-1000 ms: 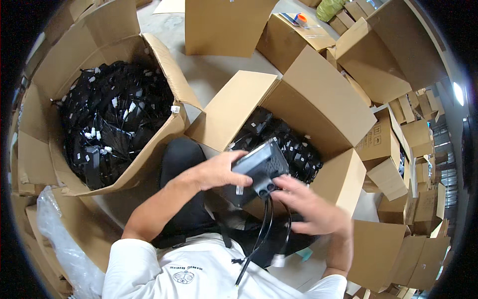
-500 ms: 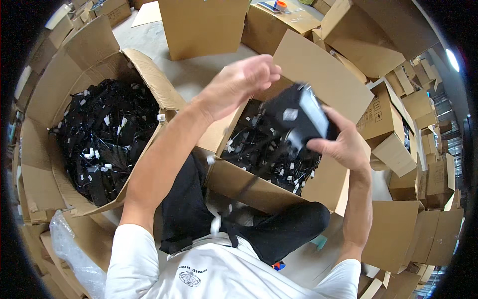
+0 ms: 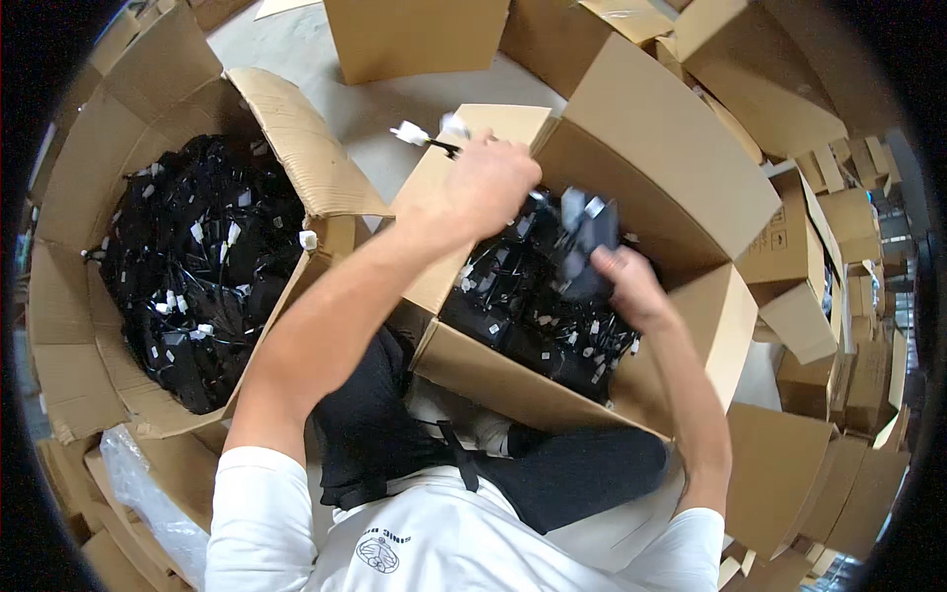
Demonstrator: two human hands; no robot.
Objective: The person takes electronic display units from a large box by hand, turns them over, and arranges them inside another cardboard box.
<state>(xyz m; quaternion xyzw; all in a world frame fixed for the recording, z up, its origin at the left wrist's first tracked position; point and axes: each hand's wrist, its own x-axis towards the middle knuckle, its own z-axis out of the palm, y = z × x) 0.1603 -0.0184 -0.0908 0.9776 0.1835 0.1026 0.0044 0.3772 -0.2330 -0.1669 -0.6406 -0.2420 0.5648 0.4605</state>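
My left hand [image 3: 488,192] is closed round a black cable, and its white plug [image 3: 410,132] sticks out past the fingers. My right hand [image 3: 631,281] grips a flat black device [image 3: 595,237], blurred by motion, over the open carton [image 3: 523,388] in front of me. Whether the cable joins that device is hidden. Inside this carton lie many similar black devices [image 3: 493,321] with cables and small white plugs. To my left, a worn carton [image 3: 74,326] is heaped with black devices and tangled cables [image 3: 197,266].
Beyond the front carton stands another upright carton [image 3: 419,39]. Stacked cartons [image 3: 789,237] crowd the right side. Clear plastic wrap [image 3: 153,503] lies at the lower left. My black-trousered legs [image 3: 562,479] are bent close against the front carton.
My left hand has closed on a cable and its plug now shows. My right hand has lowered the black device toward the front carton, turning it. The view has shifted slightly.
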